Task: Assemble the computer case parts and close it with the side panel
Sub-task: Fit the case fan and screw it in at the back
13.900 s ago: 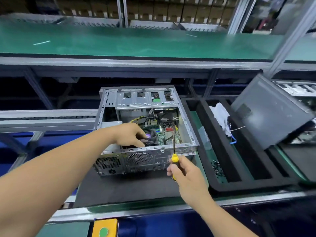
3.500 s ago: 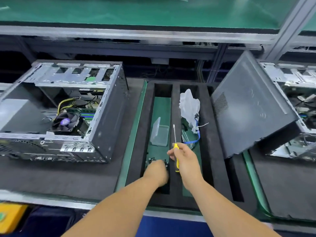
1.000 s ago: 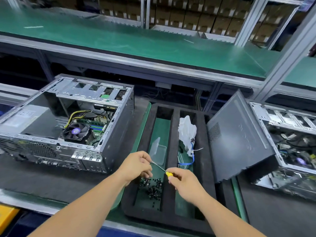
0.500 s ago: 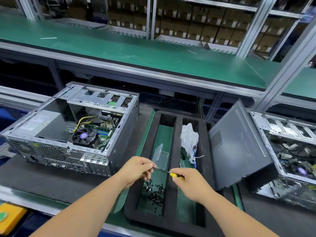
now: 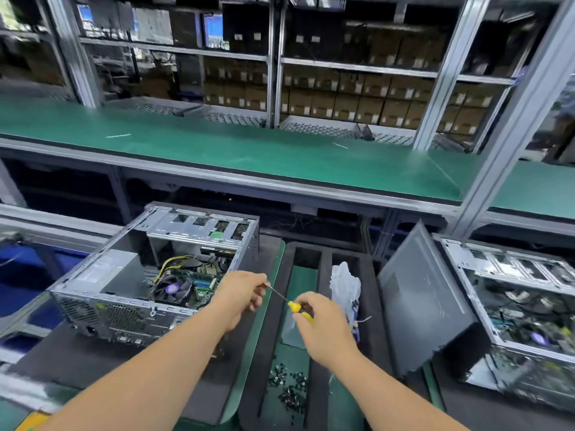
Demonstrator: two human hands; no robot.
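The open computer case [image 5: 130, 293] lies on a black mat at the left, with its fan and motherboard showing. A dark side panel [image 5: 417, 303] leans upright at the right of the foam tray [image 5: 371, 309]. My right hand [image 5: 323, 328] grips a yellow-handled screwdriver [image 5: 295, 307], its shaft pointing left. My left hand [image 5: 242, 293] pinches at the shaft's tip; anything held there is hidden by the fingers. Both hands hover above the tray, just right of the case. A pile of black screws [image 5: 287, 388] lies in the tray's left slot.
A second open case [image 5: 513, 309] stands at the far right behind the panel. A white plastic bag [image 5: 343, 281] and a clear plastic box [image 5: 291, 331] sit in the tray. A green shelf [image 5: 249, 147] spans the back above the bench.
My hands have lifted from the screw pile with the screwdriver and moved slightly toward the case. The view has tilted upward, showing more of the shelves.
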